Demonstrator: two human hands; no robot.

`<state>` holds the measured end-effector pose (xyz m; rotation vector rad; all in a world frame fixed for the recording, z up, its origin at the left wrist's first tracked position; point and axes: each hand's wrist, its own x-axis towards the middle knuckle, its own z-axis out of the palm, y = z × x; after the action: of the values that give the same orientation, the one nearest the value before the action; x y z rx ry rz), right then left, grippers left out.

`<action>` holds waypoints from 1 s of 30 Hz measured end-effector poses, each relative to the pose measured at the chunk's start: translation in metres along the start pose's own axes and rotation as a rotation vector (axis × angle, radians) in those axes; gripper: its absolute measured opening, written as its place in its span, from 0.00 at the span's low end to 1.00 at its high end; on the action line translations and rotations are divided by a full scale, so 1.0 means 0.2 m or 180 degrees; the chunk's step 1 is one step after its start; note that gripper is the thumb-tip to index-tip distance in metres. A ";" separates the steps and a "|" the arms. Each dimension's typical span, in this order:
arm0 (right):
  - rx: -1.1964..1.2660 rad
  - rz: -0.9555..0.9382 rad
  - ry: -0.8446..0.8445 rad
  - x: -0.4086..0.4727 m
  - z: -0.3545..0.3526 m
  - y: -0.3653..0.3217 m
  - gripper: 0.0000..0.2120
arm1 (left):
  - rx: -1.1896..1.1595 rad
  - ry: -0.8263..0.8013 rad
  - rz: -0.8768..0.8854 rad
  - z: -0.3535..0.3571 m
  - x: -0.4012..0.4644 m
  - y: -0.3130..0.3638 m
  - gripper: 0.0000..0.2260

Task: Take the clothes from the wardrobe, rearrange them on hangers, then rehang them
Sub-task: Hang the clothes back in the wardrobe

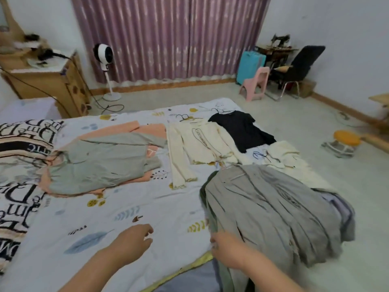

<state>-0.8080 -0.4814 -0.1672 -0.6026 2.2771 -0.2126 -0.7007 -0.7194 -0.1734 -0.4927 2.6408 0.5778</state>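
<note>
Counted two hands, left (134,241) and right (228,249), over one bed (126,207). Two chairs, pink (255,84) and black (299,68). One fan (103,54), one stool (345,142).

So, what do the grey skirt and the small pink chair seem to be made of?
Grey skirt: probably a thin woven fabric, matte; it lies in soft creases and folds. Pink chair: likely moulded plastic, smooth with a slight sheen, all in one colour.

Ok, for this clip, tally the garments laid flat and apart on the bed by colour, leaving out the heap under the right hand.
Grey-green: 1, the top on the left.
Peach: 1, the garment lying under it.
Cream: 1, the long-sleeved top in the middle.
Black: 1, the T-shirt at the far edge.
Total: 4.
</note>
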 end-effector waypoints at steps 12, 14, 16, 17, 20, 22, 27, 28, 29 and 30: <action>0.0135 0.0546 0.0172 0.01 -0.38 0.93 0.20 | 0.0172 -0.0245 0.0469 0.15 0.57 0.92 0.15; 0.0094 0.0585 0.0213 0.03 -0.46 1.10 0.20 | 0.0055 -0.0285 0.0483 0.19 0.64 1.09 0.16; 0.0077 0.0654 0.0198 0.05 -0.53 1.25 0.19 | -0.0085 -0.0355 0.0471 0.24 0.69 1.23 0.16; 0.0065 0.0675 0.0187 0.07 -0.56 1.30 0.19 | -0.0129 -0.0388 0.0468 0.26 0.71 1.28 0.16; 0.0020 0.0696 0.0141 0.14 -0.64 1.43 0.18 | -0.0116 -0.0488 0.0414 0.30 0.76 1.38 0.16; 0.0006 0.0691 0.0095 0.21 -0.68 1.48 0.18 | -0.0087 -0.0536 0.0352 0.32 0.80 1.39 0.16; 0.0103 0.0626 0.0042 0.42 -0.75 1.51 0.18 | -0.0087 -0.0502 0.0148 0.31 1.00 1.36 0.16; 0.0110 0.0606 0.0041 0.47 -0.76 1.51 0.19 | -0.0081 -0.0475 0.0114 0.31 1.06 1.34 0.16; 0.0120 0.0595 0.0040 0.52 -0.78 1.50 0.19 | -0.0085 -0.0454 0.0081 0.30 1.12 1.33 0.16; 0.0133 0.0595 0.0040 0.57 -0.79 1.50 0.19 | -0.0107 -0.0441 0.0047 0.30 1.18 1.31 0.16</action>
<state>-1.0969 -0.2797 -0.2270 -0.3650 2.3187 -0.1720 -0.9948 -0.5271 -0.2444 -0.4273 2.5092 0.6381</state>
